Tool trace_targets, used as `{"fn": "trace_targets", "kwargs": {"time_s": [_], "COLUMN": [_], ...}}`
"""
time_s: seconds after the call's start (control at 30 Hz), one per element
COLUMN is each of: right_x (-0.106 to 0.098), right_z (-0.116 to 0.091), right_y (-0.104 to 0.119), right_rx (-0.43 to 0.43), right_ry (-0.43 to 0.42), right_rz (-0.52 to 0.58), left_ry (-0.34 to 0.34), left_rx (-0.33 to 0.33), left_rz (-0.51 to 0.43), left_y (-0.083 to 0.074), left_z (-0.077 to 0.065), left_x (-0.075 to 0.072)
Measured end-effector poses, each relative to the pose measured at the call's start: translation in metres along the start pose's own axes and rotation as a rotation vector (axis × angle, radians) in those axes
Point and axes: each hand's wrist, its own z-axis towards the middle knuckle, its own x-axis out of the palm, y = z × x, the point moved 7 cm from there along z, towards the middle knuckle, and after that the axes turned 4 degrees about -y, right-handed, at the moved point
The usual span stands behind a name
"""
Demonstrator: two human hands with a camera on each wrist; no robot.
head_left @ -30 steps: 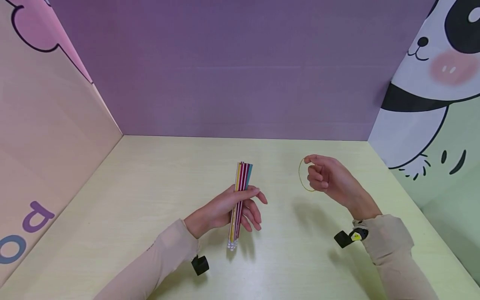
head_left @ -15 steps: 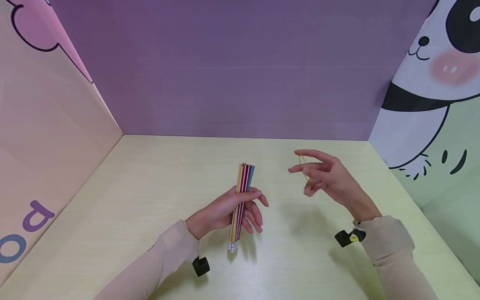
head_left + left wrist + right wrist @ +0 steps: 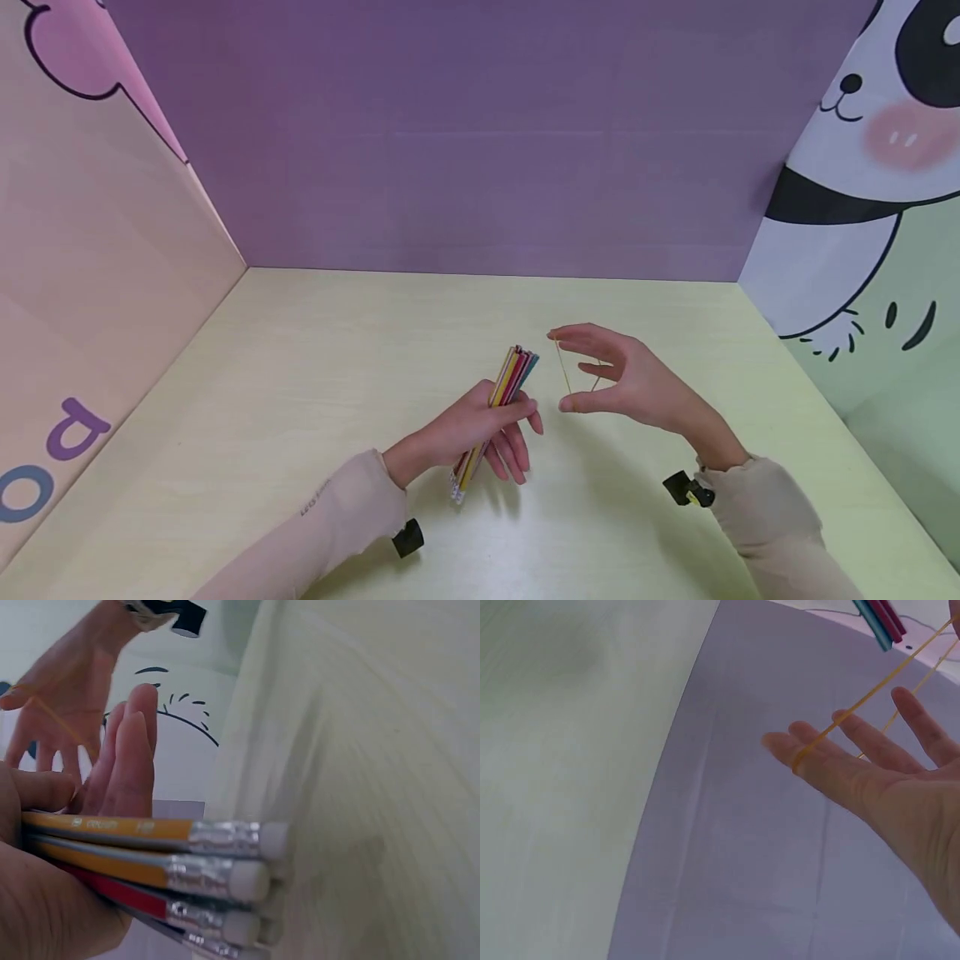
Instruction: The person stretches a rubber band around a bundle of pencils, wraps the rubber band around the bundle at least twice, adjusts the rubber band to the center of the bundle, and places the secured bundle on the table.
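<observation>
My left hand grips a bundle of pencils, its thumb across them and its other fingers extended. The bundle tilts, with tips up and to the right and white erasers at the lower end. In the left wrist view yellow and red pencils show, with silver ferrules. My right hand is spread just to the right of the pencils' upper end. A thin yellow rubber band is stretched between its thumb and fingers. In the right wrist view the rubber band loops round a finger.
A pale wooden table lies under both hands. Purple wall stands at the back, with a cartoon-printed panel on the right and a pinkish panel on the left. Each wrist wears a small black camera.
My right hand has moved left toward the pencils, and its fingers have spread, stretching the rubber band. The pencil bundle in my left hand has tipped to the right and shifted slightly right.
</observation>
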Motion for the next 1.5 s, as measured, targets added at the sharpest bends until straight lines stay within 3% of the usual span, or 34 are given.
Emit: {"fn": "trace_targets", "kwargs": {"time_s": [0.27,0.37,0.57,0.8,1.0,1.23,1.37,1.5], "right_x": [0.019,0.03,0.048,0.047,0.038,0.039,0.041,0.038], "right_z": [-0.006,-0.003,0.004,0.003,0.002,-0.004,-0.002,0.002], "right_y": [0.017,0.009,-0.017,-0.011,-0.019,-0.017,-0.023,-0.028], "right_rx": [-0.056,-0.043,0.068,0.001,0.036,0.042,0.098,0.179], "right_ry": [0.009,0.066,0.214,0.235,0.25,0.348,0.314,0.217], "right_rz": [-0.116,-0.076,0.148,0.095,0.005,0.094,0.102,0.147], "left_ry": [-0.109,-0.121,-0.169,-0.32,-0.403,-0.444,-0.468,-0.48], "left_rx": [-0.001,0.027,0.091,0.13,0.178,0.19,0.161,0.136], "left_rz": [0.272,0.349,0.49,0.715,0.782,0.797,0.752,0.684], "left_y": [0.0,-0.004,-0.018,-0.038,-0.049,-0.059,-0.062,-0.06], "left_z": [-0.005,-0.008,-0.013,-0.023,-0.028,-0.031,-0.032,-0.03], "left_x": [0.009,0.01,0.006,-0.007,-0.012,-0.02,-0.032,-0.044]}}
